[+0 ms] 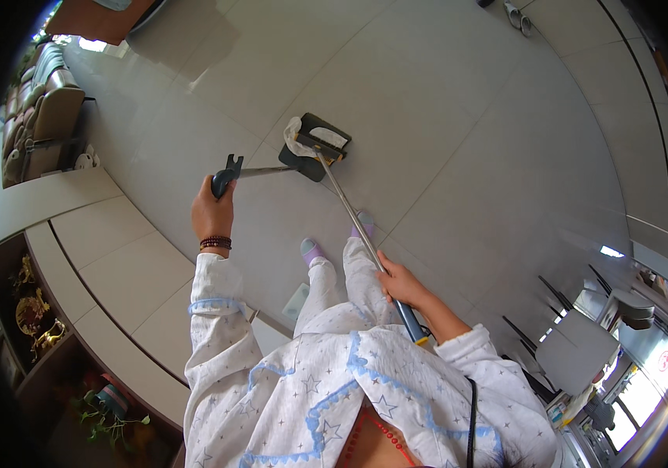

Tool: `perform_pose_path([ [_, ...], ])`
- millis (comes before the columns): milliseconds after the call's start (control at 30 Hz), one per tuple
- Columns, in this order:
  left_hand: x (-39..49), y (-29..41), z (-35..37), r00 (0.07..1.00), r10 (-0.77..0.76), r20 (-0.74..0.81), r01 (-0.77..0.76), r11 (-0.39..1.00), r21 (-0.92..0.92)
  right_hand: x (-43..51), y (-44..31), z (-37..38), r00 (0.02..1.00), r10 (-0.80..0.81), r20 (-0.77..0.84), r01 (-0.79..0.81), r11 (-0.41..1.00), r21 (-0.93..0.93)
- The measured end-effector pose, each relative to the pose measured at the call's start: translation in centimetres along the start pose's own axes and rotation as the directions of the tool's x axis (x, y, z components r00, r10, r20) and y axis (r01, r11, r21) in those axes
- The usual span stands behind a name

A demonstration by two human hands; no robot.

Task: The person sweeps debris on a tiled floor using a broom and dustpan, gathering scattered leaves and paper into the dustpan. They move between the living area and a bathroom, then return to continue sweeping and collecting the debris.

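Note:
My left hand [213, 212] grips the dark handle [227, 178] of a long-handled dustpan. Its metal pole [267, 171] runs right to the black pan [310, 168] on the floor. Around the metal stick [345, 202] of a broom my right hand [401, 282] is closed, with the blue grip end near my waist. The broom's head [321, 146] rests over the pan. A crumpled white piece [293, 136], perhaps tissue or cloth, hangs at the pan's left side. Another white piece [328, 138] shows beside the broom head.
Grey tiles [457, 117] cover the floor. Along the left runs a pale cabinet [117, 257] with shelves of ornaments and a potted plant [113, 403]. A sofa [56, 111] stands at upper left, a chair [576, 351] at lower right. Shoes [518, 19] lie at the top right.

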State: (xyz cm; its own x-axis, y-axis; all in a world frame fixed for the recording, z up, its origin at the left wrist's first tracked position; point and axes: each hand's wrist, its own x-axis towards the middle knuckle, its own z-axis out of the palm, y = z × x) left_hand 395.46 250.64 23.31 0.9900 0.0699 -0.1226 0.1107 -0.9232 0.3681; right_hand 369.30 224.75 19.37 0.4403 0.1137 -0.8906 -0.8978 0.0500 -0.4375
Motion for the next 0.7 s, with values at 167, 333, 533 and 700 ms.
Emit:
perform_pose_path([
  [167, -1.2, -1.6, 0.2, 0.997, -0.002, -0.078, -0.004, 0.997, -0.073, -5.9, 0.7, -0.4, 0.999, -0.027, -0.019, 0.024, 0.991, -0.129],
  [333, -2.2, -3.5, 0.5, 0.996, -0.050, -0.074, 0.038, 0.986, -0.164, -11.8, 1.3, -2.2, 0.999, -0.015, -0.039, 0.014, 0.999, -0.033],
  [533, -3.6, -5.5, 0.0, 0.998, -0.001, -0.065, -0.015, 0.969, -0.245, -16.9, 1.6, -6.6, 0.984, 0.114, -0.138, -0.075, 0.963, 0.260],
  [700, -5.4, -7.3, -2.3, 0.998, 0.055, -0.031, -0.060, 0.981, -0.186, -11.5, 3.4, -14.0, 0.927, 0.016, -0.376, 0.129, 0.925, 0.356],
])
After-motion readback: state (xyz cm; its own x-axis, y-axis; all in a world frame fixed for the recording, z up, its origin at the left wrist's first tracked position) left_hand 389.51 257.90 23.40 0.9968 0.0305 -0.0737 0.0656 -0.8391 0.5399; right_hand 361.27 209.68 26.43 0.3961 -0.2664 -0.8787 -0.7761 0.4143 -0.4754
